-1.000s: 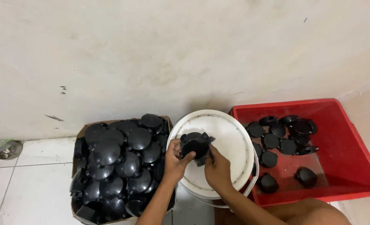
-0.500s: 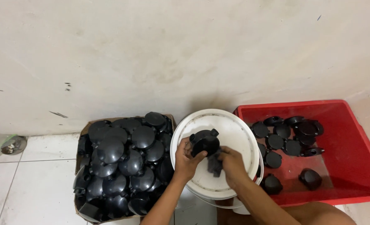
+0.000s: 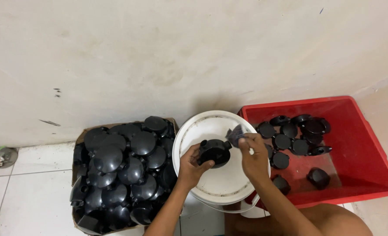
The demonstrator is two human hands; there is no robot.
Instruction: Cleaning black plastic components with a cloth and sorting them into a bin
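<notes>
Left hand (image 3: 190,165) is curled around a round black plastic cap (image 3: 215,152), gripping it from below over the white bucket lid (image 3: 211,185). Just beside it, to the right and slightly higher, the right hand (image 3: 253,156) pinches a small dark scrap (image 3: 235,133), possibly a cloth; it's blurred. Left, a cardboard box (image 3: 81,139) heaped with black caps (image 3: 115,170). Right, a red crate (image 3: 368,166) holding a scattered few against the wall (image 3: 181,52).

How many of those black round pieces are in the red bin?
11 black pieces show: nine clustered at the red bin's far left, and two lone ones nearer. The right hand may hide more.
</notes>
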